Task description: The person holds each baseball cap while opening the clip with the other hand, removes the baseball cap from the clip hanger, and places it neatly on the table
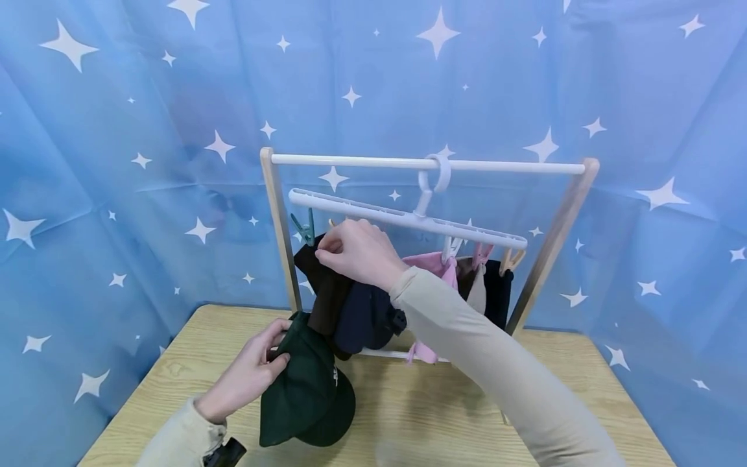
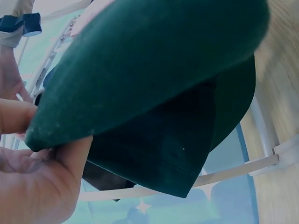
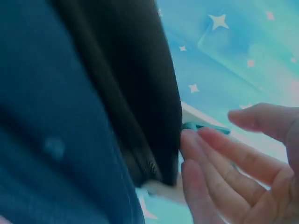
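Note:
My left hand (image 1: 248, 376) pinches the edge of a dark green cap (image 1: 303, 395) between thumb and fingers, low in front of the rack's left side. The cap hangs with its brim downward. Above it, my right hand (image 1: 364, 253) is raised beside a dark brown cloth item (image 1: 327, 295), which hangs from a green clip (image 1: 306, 230) at the hanger's left end. In the right wrist view, the fingers (image 3: 224, 163) reach toward this clip (image 3: 212, 128) with the thumb standing apart, and nothing is held. Whether the fingertips touch the dark cloth (image 3: 135, 70) I cannot tell.
A white hanger (image 1: 373, 211) tilts down to the right from the white rod (image 1: 508, 166) of a wooden-sided rack. Dark blue (image 1: 358, 318), pink (image 1: 428, 261) and black (image 1: 498, 295) items hang along it. The rack stands on a wood-grain table (image 1: 192, 350) before a star-patterned curtain.

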Demonstrator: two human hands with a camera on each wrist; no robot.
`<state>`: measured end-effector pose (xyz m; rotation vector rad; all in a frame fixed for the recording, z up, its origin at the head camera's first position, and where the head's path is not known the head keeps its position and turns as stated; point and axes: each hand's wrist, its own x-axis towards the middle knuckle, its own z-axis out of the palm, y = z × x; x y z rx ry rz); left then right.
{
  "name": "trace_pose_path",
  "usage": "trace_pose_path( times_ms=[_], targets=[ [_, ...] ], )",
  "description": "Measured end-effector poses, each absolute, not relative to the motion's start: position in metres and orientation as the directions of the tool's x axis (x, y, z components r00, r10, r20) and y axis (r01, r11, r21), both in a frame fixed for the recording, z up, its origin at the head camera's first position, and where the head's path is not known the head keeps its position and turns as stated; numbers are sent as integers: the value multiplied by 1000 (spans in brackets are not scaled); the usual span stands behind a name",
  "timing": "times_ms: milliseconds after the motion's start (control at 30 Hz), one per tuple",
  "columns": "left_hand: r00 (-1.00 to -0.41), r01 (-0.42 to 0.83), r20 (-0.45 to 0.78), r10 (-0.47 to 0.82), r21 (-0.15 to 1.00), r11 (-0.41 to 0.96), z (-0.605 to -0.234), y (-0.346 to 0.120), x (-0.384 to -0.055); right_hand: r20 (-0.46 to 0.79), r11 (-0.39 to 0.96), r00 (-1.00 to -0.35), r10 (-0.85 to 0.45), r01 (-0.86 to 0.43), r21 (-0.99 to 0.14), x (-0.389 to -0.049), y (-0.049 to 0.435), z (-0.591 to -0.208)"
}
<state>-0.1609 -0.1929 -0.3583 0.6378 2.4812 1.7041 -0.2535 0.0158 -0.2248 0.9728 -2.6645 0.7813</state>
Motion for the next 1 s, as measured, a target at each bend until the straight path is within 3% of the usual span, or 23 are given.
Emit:
trace_pose_path(
  times_ms=[233,333,567,733,1000],
  targets=[
    [-916,284,162,368,908,309,-362,-198,-159,634,593,-593,-497,-765,-251,-254,41,-207],
    [-916,293,167,366,900,322,-363,-201,-159,674,607,-546,-497,-774,-179,-261,49,-201],
    [-910,271,144,388,916,295,-367,-207,-155,478,665,-622,-620,-740,-102,-283,60,-205],
    [-901,201,81,426,948,245,-378,-212,-154,434,672,-619,-654,-739,-41,-294,66,-213],
    [-918,42,-41,395,979,199,-408,-225,-151,399,637,-636,-661,-756,-149,-300,72,-211]
  ],
)
